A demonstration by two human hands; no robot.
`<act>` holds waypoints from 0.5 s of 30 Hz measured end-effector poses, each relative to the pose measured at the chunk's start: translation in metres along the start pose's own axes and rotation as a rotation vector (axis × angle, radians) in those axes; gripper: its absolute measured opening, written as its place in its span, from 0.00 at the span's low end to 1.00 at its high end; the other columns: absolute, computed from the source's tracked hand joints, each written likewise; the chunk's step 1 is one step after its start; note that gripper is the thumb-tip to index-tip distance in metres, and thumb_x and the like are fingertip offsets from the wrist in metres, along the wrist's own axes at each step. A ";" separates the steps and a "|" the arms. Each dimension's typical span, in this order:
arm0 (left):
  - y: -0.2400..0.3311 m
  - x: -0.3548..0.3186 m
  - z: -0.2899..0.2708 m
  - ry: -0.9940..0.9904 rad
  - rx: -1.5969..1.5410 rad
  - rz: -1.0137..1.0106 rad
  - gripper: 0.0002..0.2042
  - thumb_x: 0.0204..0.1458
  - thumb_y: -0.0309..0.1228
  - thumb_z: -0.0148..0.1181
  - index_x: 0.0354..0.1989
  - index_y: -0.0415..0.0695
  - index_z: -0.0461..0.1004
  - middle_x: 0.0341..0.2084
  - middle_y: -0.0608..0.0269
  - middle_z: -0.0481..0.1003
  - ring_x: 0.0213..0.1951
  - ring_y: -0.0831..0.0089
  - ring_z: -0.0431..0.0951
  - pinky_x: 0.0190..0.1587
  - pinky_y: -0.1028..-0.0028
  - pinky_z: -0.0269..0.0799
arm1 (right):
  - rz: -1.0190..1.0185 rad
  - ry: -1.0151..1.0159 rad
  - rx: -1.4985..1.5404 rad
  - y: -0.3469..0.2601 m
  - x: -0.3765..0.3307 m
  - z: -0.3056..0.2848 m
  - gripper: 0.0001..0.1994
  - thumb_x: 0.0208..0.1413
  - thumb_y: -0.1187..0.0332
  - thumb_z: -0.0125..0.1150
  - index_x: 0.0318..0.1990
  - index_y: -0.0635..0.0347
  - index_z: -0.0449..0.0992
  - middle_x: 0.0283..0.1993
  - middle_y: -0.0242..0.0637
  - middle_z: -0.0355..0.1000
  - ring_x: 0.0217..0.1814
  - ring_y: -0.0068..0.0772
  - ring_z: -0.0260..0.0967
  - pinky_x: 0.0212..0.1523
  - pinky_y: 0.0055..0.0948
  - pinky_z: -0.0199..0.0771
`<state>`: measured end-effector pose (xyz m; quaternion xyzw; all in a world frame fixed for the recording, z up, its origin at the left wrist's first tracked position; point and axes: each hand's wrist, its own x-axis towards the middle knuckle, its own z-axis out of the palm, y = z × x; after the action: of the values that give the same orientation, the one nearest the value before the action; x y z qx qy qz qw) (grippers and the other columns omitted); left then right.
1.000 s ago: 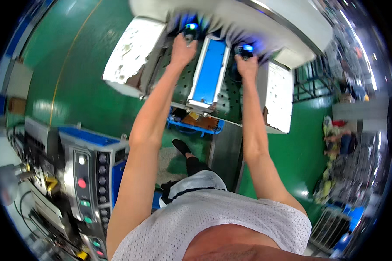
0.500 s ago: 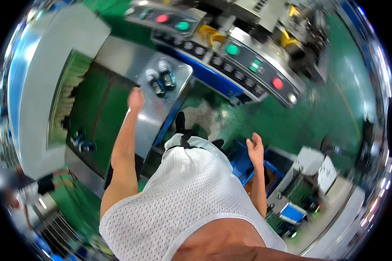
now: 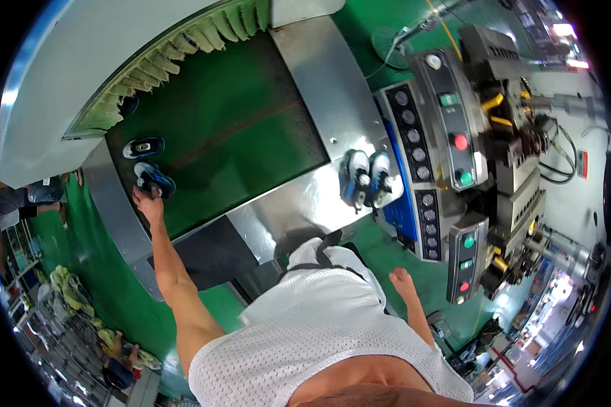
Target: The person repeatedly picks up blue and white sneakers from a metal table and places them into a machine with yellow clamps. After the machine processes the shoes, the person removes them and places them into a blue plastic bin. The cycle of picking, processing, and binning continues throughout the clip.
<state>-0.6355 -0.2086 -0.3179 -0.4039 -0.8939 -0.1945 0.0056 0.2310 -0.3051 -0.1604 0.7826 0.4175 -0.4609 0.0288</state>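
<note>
My left hand (image 3: 147, 205) reaches over the near left corner of the green conveyor belt (image 3: 237, 129). Its fingers are closed on the rear end of a dark sneaker (image 3: 155, 179) with a light blue sole edge. A second sneaker (image 3: 144, 147) lies just beyond it on the belt, untouched. At the right, on the metal side table (image 3: 288, 214), a pair of similar sneakers (image 3: 365, 178) stands side by side. Low at my right side hangs my right hand (image 3: 402, 279), fingers curled in, with nothing visible in it.
A fringed curtain (image 3: 176, 57) hangs at the mouth of the pale machine housing (image 3: 41, 129), over the belt. To the right stand a press with button panels (image 3: 455, 136) and a fan (image 3: 392, 47). Other people (image 3: 41, 197) are at the far left.
My view has swung left toward the belt. My left hand has gone from beside the metal table to the sneaker on the belt and closed on it. My right hand's fingers have curled in.
</note>
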 end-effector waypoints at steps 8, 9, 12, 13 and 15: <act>0.015 0.029 -0.006 -0.240 -0.052 0.077 0.17 0.59 0.29 0.55 0.57 0.43 0.66 0.50 0.43 0.66 0.50 0.41 0.69 0.49 0.52 0.68 | -0.210 -0.105 -0.325 -0.059 0.077 -0.022 0.17 0.56 0.67 0.63 0.50 0.65 0.70 0.44 0.49 0.76 0.46 0.44 0.76 0.45 0.34 0.75; 0.024 0.024 -0.021 -0.243 -0.015 0.117 0.16 0.59 0.30 0.55 0.55 0.43 0.67 0.48 0.44 0.66 0.47 0.41 0.71 0.46 0.52 0.69 | -0.291 -0.037 -0.364 -0.129 0.068 -0.016 0.17 0.57 0.67 0.62 0.50 0.64 0.68 0.45 0.50 0.76 0.48 0.49 0.75 0.46 0.36 0.74; 0.090 0.000 -0.048 -0.350 -0.034 0.130 0.13 0.58 0.33 0.57 0.48 0.42 0.71 0.44 0.46 0.68 0.40 0.45 0.75 0.39 0.54 0.73 | -0.411 -0.131 -0.098 -0.252 0.048 0.008 0.23 0.57 0.67 0.62 0.59 0.63 0.66 0.52 0.54 0.73 0.57 0.47 0.72 0.53 0.36 0.73; 0.121 -0.008 -0.056 -0.271 -0.122 0.224 0.12 0.56 0.33 0.59 0.46 0.42 0.72 0.43 0.48 0.69 0.37 0.46 0.76 0.37 0.56 0.74 | -0.468 -0.168 -0.077 -0.275 0.045 0.021 0.25 0.57 0.67 0.62 0.61 0.63 0.65 0.54 0.54 0.72 0.58 0.47 0.71 0.54 0.35 0.72; 0.198 -0.034 -0.076 -0.350 -0.246 0.212 0.13 0.51 0.32 0.64 0.43 0.42 0.74 0.39 0.52 0.70 0.36 0.52 0.77 0.36 0.60 0.75 | -0.542 -0.249 -0.163 -0.335 0.027 0.038 0.29 0.56 0.64 0.62 0.63 0.65 0.63 0.59 0.53 0.69 0.61 0.50 0.69 0.60 0.35 0.68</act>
<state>-0.4800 -0.1414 -0.1854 -0.5206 -0.8034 -0.2272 -0.1783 -0.0169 -0.0869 -0.0883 0.5754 0.6397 -0.5093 0.0184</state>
